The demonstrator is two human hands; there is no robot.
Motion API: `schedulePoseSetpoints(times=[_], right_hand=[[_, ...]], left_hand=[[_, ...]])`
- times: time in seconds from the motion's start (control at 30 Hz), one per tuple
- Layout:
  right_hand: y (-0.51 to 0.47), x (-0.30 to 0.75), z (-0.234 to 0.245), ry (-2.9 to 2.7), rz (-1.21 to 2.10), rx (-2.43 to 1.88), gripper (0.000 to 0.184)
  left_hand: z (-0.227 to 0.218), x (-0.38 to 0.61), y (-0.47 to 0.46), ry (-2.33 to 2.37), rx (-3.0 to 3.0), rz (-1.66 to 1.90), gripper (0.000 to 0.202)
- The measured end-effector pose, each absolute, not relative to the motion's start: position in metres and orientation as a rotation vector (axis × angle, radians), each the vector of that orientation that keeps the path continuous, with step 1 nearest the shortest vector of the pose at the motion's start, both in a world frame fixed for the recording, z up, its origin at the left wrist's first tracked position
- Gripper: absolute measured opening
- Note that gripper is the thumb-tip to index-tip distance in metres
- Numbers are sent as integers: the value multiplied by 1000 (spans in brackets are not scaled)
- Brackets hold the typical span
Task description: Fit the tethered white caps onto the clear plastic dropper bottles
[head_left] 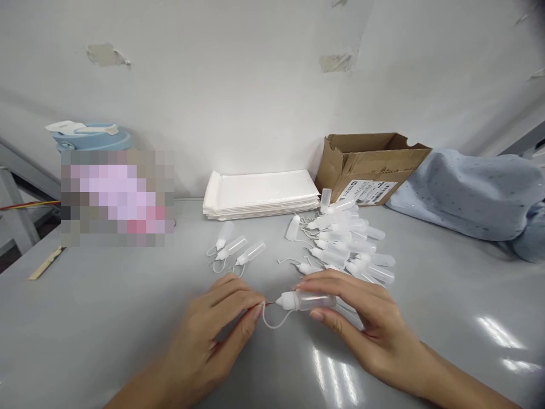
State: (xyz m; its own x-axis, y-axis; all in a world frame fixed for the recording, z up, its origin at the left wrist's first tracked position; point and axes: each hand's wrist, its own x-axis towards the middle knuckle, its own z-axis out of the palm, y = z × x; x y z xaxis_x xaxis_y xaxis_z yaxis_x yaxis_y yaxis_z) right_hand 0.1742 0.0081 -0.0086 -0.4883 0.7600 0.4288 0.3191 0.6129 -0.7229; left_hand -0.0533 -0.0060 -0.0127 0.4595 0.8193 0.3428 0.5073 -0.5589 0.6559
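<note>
My right hand (361, 318) grips a clear plastic needle-tip bottle (315, 301) by its body, lying sideways with the white cap and metal needle pointing left. At the needle's end, my left hand (225, 324) pinches with thumb and fingertips; the tip cover it seems to hold is hidden. A thin white tether (276, 326) loops down from the bottle's neck to those fingertips. Just beyond my right hand lies a pile of similar bottles (340, 244) with white caps and tethers. Three more bottles (232, 248) lie apart, beyond my left hand.
A stack of white padded envelopes (261, 193) lies against the wall. To its right stands an open cardboard box (370, 170), beside a light-blue cloth (472, 193). A blue object (91, 138) and a blurred patch are at the left, near a small wooden strip (46, 263).
</note>
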Motion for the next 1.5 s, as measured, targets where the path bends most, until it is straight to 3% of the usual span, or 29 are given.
schedulePoseSetpoints(times=[1.5], right_hand=[[8, 174, -9, -2147, 682, -796, 30]], left_hand=[[-19, -56, -8, 1054, 2343, 816, 20]])
